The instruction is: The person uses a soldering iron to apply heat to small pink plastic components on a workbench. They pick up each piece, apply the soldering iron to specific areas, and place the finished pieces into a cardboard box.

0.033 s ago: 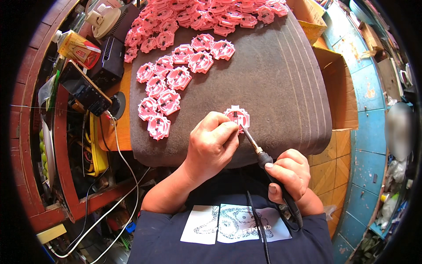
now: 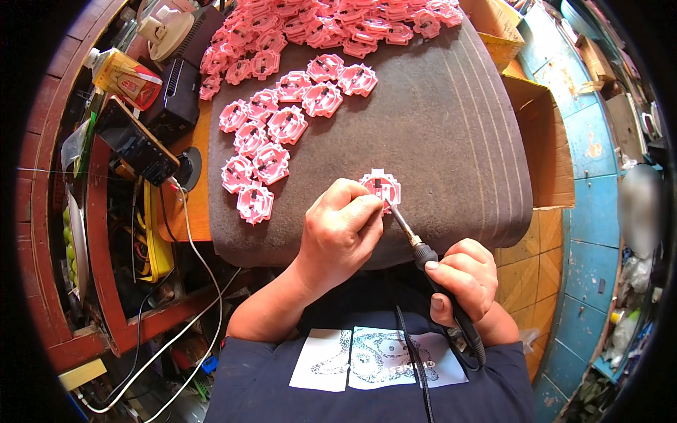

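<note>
A single pink plastic part with a black piece inside (image 2: 379, 182) lies on the dark mat (image 2: 437, 127) near its front edge. My left hand (image 2: 338, 236) is closed in a pinch at the part's lower left; what its fingertips hold is hidden. My right hand (image 2: 462, 282) grips a soldering iron (image 2: 426, 255) by its black handle, with the metal tip on or just over the middle of the part, beside my left fingers. Several more pink parts (image 2: 287, 125) are spread on the left of the mat, and a dense pile of them (image 2: 317, 25) covers its far side.
At the left stand a phone (image 2: 134, 137) with a white cable, a bottle (image 2: 127, 79) and a black box (image 2: 176, 95). Open cardboard boxes (image 2: 543, 155) adjoin the mat's right. A blue cabinet (image 2: 592, 211) lines the far right. Cables hang at the lower left.
</note>
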